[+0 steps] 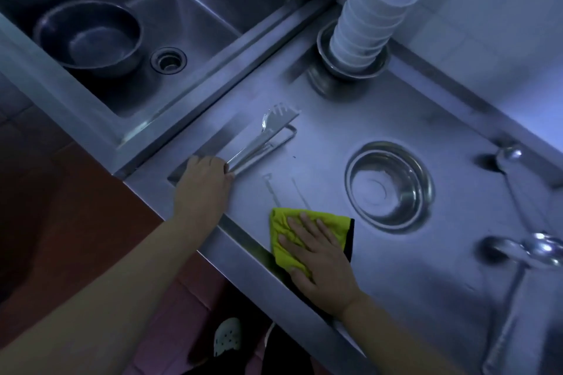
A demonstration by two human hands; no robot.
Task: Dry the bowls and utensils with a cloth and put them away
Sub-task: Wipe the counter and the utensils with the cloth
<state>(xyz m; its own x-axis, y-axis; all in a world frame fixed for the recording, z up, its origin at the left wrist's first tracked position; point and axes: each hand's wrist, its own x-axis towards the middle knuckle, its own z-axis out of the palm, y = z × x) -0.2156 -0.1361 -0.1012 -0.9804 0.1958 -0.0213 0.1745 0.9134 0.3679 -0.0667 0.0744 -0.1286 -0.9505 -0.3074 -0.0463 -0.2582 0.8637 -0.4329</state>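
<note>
The left hand (203, 182) is seen knuckles up, reached forward on a bare forearm that runs up from the lower left. Its fingers (227, 170) are curled under and closed round the handle ends of the utensils (259, 143). The right hand (316, 256) is laid flat, palm down, on the yellow cloth (283, 240), with the fingers straight and slightly spread and the thumb set out toward the near edge. Its bare forearm is extended from the lower right.

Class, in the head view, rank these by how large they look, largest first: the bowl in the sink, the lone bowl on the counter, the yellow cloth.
1. Bowl in the sink
2. Lone bowl on the counter, only slightly smaller; it sits nearer the camera, so true order is unsure
3. Yellow cloth, partly covered by the right hand
</note>
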